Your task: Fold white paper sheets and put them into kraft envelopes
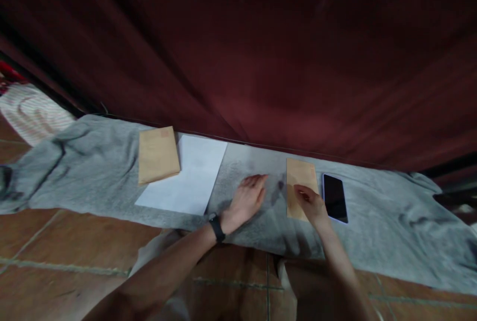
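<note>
Two hands work here: right hand (311, 203) presses flat, fingers spread, on the upright brown envelope (300, 177); left hand (248, 200) rests open beside it.

Home floor: terracotta tiles (55, 241), maroon curtain (261, 52).

Your view is dim overall: the curtain (261, 52) sinks to near black at the top, while the grey cloth (93, 172) and white paper (190, 177) catch the most light. Soft shadows lie beside your hands, and everything looks slightly blurred. Your lens bows the cloth's straight edges toward the frame's sides.
</note>
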Tool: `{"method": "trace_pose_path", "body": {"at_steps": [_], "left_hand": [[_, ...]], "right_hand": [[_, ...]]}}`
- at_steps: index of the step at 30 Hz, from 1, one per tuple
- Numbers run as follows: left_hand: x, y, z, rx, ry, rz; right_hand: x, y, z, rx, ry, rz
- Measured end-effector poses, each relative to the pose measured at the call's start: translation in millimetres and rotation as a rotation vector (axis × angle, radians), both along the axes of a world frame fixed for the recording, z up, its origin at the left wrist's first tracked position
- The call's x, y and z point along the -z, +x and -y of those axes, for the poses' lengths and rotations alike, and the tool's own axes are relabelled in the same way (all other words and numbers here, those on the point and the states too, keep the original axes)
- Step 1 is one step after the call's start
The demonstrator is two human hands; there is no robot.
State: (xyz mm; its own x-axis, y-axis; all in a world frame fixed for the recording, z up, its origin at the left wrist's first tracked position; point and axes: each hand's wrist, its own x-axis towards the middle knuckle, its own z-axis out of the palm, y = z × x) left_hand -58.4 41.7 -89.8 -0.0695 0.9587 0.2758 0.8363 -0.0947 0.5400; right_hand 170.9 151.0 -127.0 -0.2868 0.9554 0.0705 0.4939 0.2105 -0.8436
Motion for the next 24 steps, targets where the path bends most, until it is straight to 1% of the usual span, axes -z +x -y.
{"method": "trace_pose_path", "body": {"at_steps": [2,5,9,14,16,18,20,21,23,24], "left_hand": [[-2.2,-18.2,-7.6,-0.133,0.012,0.186],[-2.3,-35.5,-16.9,-0.246,0.034,0.441],[-0.9,-44.3,-28.0,-0.318,0.050,0.681],[-7.3,-55.4,-38.3,-0.380,0.090,0.834],[-12.4,-65.6,-40.9,-0.383,0.145,0.878],[-17.7,-81.6,-42.3,-0.410,0.226,0.939],[-22.7,-103.7,-41.1,-0.488,0.322,1.024],[-25.0,-116.6,-39.0,-0.548,0.375,1.073],[-29.6,-143.8,-31.7,-0.660,0.449,1.213],[-31.8,-157.2,-26.8,-0.685,0.477,1.286]], "right_hand": [[-2.4,-14.2,4.9,-0.024,-0.105,-0.100],[-8.5,-38.6,15.9,-0.065,-0.272,-0.215],[-15.7,-70.4,36.1,-0.094,-0.412,-0.342],[-15.6,-109.0,60.4,-0.099,-0.594,-0.515],[-13.7,-129.2,65.8,-0.139,-0.632,-0.532],[-11.3,-153.6,68.9,-0.167,-0.640,-0.491],[-8.4,-181.0,70.8,-0.180,-0.604,-0.443],[-6.6,-194.9,71.4,-0.188,-0.579,-0.404],[-2.2,-220.8,72.3,-0.159,-0.510,-0.293],[0.3,-232.1,72.7,-0.144,-0.504,-0.264]]}}
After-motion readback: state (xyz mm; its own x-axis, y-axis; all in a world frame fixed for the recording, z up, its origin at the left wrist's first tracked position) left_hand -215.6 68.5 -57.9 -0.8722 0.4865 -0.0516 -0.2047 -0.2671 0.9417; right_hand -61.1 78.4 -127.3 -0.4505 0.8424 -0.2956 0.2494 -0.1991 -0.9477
